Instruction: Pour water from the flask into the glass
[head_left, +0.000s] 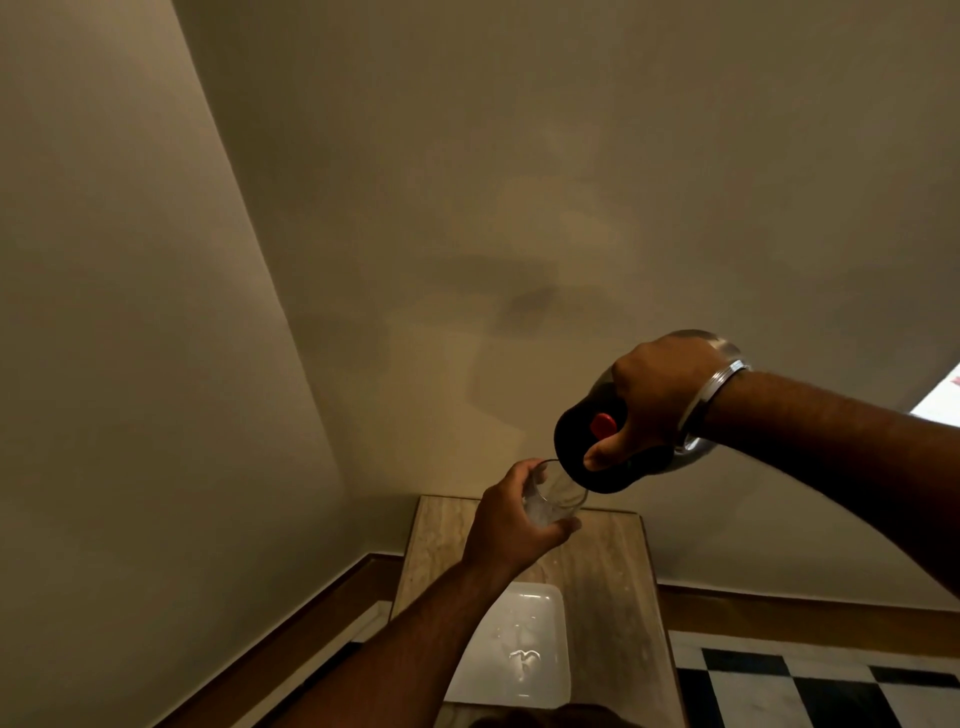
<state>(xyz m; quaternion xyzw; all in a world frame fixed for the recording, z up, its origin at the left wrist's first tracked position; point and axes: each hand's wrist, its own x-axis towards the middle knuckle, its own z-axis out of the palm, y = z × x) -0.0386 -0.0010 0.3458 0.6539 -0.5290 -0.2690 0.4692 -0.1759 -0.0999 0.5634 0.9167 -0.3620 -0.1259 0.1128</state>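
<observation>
While the pour was under way, the flask (613, 447) was held tipped in the right hand (654, 400), its long axis slanting down and leftward so that its dark top met the rim of the glass (558, 496). The glass was gripped in the left hand (511, 519), raised above the bench (608, 582) and just below-left of the flask. Some water seemed already inside; no stream could be made out. A white tray (519, 649) lay on the bench beneath, and nothing was seen between spout and glass.
</observation>
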